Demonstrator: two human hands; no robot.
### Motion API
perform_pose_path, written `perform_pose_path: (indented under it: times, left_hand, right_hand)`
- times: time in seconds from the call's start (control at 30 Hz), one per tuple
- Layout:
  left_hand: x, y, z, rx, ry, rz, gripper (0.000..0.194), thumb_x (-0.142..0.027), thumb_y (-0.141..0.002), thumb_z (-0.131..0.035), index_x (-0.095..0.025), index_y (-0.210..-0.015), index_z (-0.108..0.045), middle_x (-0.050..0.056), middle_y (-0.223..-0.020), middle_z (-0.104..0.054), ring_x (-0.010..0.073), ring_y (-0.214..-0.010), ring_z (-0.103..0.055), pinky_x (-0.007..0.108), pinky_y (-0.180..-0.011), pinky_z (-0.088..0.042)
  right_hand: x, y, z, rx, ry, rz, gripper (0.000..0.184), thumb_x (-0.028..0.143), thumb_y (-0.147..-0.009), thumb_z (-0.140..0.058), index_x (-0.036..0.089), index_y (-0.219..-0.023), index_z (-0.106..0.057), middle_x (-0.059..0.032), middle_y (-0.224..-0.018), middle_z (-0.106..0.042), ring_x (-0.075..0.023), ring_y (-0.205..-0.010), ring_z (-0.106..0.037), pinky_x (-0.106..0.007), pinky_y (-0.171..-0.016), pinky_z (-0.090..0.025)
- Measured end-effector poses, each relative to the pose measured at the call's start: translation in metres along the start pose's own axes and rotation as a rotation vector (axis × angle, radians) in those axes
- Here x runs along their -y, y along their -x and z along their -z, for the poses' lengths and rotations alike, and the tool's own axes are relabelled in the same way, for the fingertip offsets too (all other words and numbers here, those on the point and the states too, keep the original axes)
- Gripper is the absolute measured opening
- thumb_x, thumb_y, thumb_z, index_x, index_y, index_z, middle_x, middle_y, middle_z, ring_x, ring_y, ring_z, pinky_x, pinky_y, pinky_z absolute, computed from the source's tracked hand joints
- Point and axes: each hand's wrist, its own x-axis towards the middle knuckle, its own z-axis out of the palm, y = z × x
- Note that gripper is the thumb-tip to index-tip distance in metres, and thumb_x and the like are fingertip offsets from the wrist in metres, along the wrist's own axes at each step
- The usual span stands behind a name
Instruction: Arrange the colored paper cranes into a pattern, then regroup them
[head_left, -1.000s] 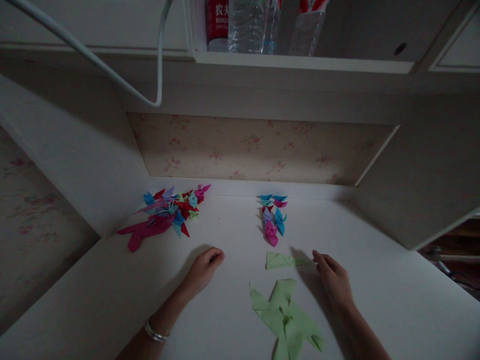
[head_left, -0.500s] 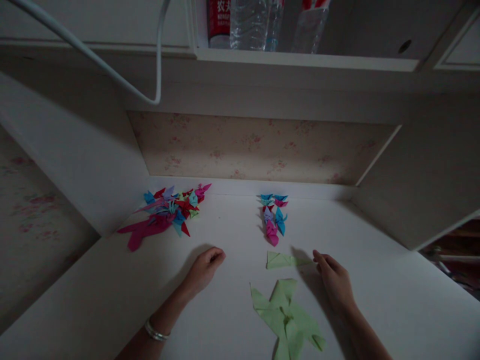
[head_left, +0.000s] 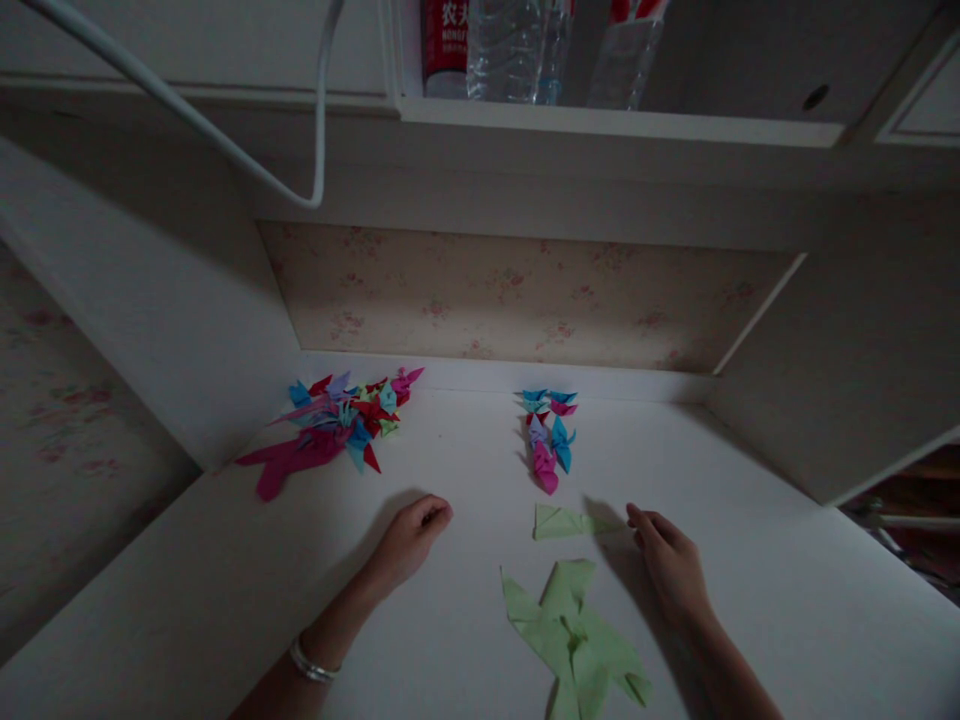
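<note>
My left hand [head_left: 412, 540] rests on the white tabletop with its fingers curled closed, and nothing shows in it. At the right, my right hand [head_left: 669, 558] is also closed, thumb and fingertips together. Those fingertips are at the right end of a narrow folded strip of light green paper [head_left: 557, 521]; whether they touch it I cannot tell. A larger light green folded paper figure [head_left: 574, 630], with several pointed arms, lies flat nearer to me, between the hands. Beyond the strip stands a small group of origami figures [head_left: 546, 460] in blue, pink and purple.
At the back left is a heap of colourful origami pieces [head_left: 352, 415], with a large magenta one [head_left: 300, 460] in front. A white cable [head_left: 225, 140] hangs at the upper left. Plastic bottles [head_left: 506, 50] and a red container [head_left: 446, 45] stand on the shelf above.
The view has shifted very slightly. Both hands and the papers stay where they were.
</note>
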Motion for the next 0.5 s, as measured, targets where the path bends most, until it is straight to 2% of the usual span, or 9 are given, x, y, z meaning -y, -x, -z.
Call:
perform_pose_path:
  times: [0.1,0.33,0.5]
  left_hand:
    - [-0.0001,0.0002,0.0007,0.017,-0.015,0.004,0.027,-0.042,-0.082,-0.050,-0.018,-0.076,-0.061,-0.001,-0.070,-0.056,0.0153,-0.069,-0.051,0.024,-0.065,-0.040]
    - [0.0021,-0.0009,0.0012,0.015,-0.039,-0.015,0.027,-0.043,-0.082,-0.049,-0.019,-0.076,-0.060,-0.001,-0.072,-0.057,0.0165,-0.072,-0.053,0.025,-0.068,-0.041]
    - [-0.0004,-0.0002,0.0013,-0.006,-0.033,-0.014,0.024,-0.040,-0.082,-0.051,-0.019,-0.076,-0.062,0.000,-0.071,-0.058,0.0162,-0.072,-0.053,0.024,-0.067,-0.041]
  right_hand:
    - [-0.0024,-0.0004,0.0002,0.022,0.007,-0.005,0.048,0.064,-0.072,-0.060,0.016,-0.073,-0.067,0.0007,-0.059,-0.054,-0.0143,-0.057,-0.045,-0.025,-0.052,-0.034]
    - [-0.0088,-0.0048,0.0006,0.049,-0.003,0.032,0.051,0.066,-0.072,-0.058,0.016,-0.077,-0.068,-0.0014,-0.069,-0.062,-0.0154,-0.061,-0.048,-0.025,-0.056,-0.037]
    - [-0.0083,-0.0040,-0.0001,0.045,-0.006,0.025,0.052,0.067,-0.071,-0.059,0.016,-0.075,-0.068,-0.0006,-0.065,-0.059,-0.0148,-0.059,-0.046,-0.025,-0.054,-0.036]
